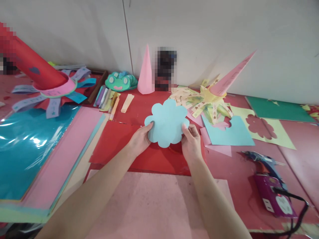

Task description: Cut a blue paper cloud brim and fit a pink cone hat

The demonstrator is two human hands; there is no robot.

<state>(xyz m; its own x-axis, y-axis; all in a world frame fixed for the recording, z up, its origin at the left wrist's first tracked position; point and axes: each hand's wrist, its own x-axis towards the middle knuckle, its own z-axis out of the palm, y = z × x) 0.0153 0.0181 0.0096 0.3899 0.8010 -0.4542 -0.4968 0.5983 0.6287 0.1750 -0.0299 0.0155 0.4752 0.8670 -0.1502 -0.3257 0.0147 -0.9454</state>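
A light blue flower-shaped paper cutout (167,122) is held up over a red sheet (117,141) in the middle of the table. My left hand (139,141) pinches its left edge, thumb on top. My right hand (190,142) pinches its right edge the same way. Just right of my right hand lies a light blue sheet (231,134) with a flower-shaped notch cut out of its top edge.
A stack of coloured paper in plastic (27,149) fills the left. A red cone hat with paper strips (40,74), frog masks (119,81), a pink cone (146,71) and a second pink cone with yellow strips (224,83) stand behind. A glue gun (261,162) and purple power strip (274,196) lie at right.
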